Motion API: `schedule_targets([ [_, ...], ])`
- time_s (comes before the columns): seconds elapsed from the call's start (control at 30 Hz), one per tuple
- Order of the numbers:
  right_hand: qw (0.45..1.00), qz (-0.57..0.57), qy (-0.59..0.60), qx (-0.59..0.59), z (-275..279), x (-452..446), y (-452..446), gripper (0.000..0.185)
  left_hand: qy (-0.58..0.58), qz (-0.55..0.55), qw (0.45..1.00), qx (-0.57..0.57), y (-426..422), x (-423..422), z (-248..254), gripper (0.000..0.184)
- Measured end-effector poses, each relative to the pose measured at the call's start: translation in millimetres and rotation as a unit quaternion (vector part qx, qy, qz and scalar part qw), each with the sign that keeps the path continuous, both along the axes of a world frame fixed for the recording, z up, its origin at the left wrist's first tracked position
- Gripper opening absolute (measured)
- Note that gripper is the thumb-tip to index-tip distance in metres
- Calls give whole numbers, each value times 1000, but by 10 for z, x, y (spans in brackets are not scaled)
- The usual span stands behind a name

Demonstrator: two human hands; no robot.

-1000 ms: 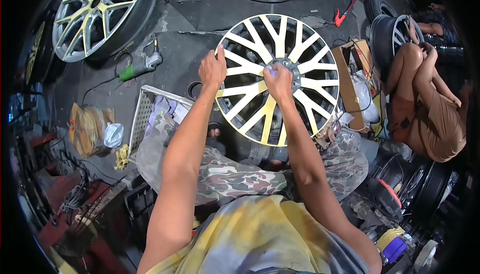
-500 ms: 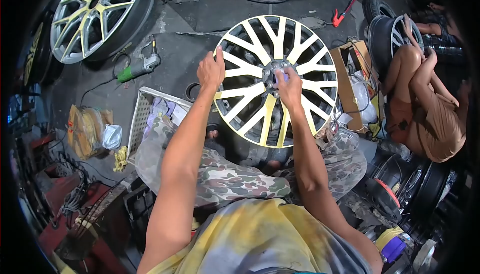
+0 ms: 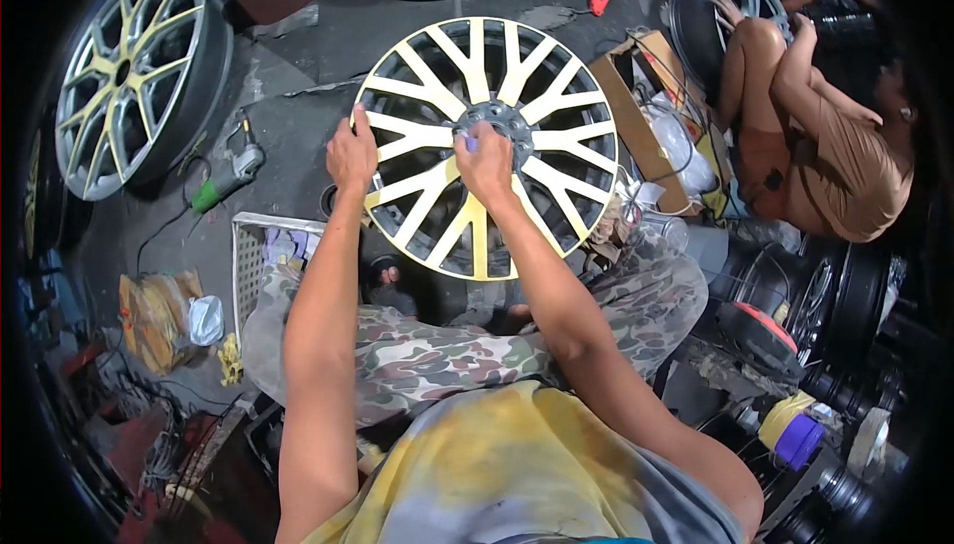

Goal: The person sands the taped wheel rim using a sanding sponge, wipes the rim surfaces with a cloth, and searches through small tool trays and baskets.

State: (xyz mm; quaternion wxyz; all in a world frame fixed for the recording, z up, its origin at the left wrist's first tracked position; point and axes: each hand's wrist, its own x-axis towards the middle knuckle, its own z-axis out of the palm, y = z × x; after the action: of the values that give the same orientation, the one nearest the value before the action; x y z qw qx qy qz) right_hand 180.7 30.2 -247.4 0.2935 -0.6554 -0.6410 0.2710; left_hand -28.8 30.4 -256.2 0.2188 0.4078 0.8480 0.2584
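A multi-spoke alloy wheel rim [image 3: 477, 238], with pale yellow spoke faces and dark gaps, is tilted up in front of my lap. My left hand [image 3: 352, 152] grips its outer edge on the left, thumb over the lip. My right hand [image 3: 487, 164] pinches a small piece of purple sandpaper [image 3: 471, 145] against the inner end of a spoke, just left of the dark hub. The fingertips partly cover the sandpaper.
A white basket [image 3: 244, 264] with purple sheets stands by my left knee. Beyond it lies a green-and-grey power grinder [image 3: 231, 174]. Another wheel [image 3: 164, 72] leans at far left. A cardboard box [image 3: 636, 132] is at right, near a seated person [image 3: 840, 161] handling a wheel.
The view has shifted, so the surroundings sit differently. My right hand has moved from the hub to a spoke's inner end on its left. My left hand still grips the rim's edge.
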Motion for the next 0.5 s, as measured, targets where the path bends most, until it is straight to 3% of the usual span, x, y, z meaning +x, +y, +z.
schedule_targets([
  [0.2,998,37,-1,-45,54,119,-52,28,-10,3,1000,-11,-3,-27,-1,71],
  [0.3,999,27,14,-14,1,39,57,28,17,21,999,30,-23,-5,-71,71],
  [0.5,999,43,11,-5,2,111,14,28,-4,1,1000,-5,1,-9,46,71],
])
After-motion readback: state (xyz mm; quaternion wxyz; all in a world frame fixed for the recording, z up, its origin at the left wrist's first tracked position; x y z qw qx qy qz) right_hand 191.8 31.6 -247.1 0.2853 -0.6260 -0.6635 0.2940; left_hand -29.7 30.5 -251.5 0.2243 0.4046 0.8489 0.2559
